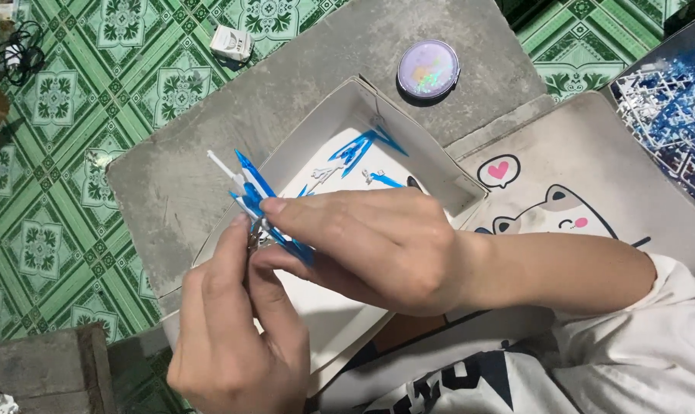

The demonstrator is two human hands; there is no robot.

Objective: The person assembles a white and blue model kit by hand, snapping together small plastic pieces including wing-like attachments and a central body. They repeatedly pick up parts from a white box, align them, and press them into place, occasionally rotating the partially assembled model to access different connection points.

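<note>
Where the fingers (pixel 275 205) of both hands meet, they pinch a small model part (pixel 249 184), hard glossy plastic in blue and white, with thin pointed blades and a white rod sticking out to the upper left. The right hand (pixel 370 245) comes in from the right and clamps the part between thumb and forefinger; the left hand (pixel 236 337) rises from below, its fingertips closed on the lower end, where a small metal-looking bit shows, too hidden to tell. The part is held just above the left rim of an open white cardboard box (pixel 340 115), shallow and square-cornered. Inside lie loose pieces (pixel 359 153), slim blue spikes and tiny white bits, partly hidden behind the right hand. The box sits on a rough grey slab (pixel 163 192) laid over a floor (pixel 49 153) of green patterned tiles. Beyond the box is a round compact (pixel 429 69) with an iridescent lid, and a small white gadget (pixel 232 42) near the slab's far edge. To the right lies a flat board (pixel 593 153) with a cartoon cat, and at the upper right a tangle of blue and white sprues (pixel 669 115). A white sleeve (pixel 654 337) covers the right upper arm.
</note>
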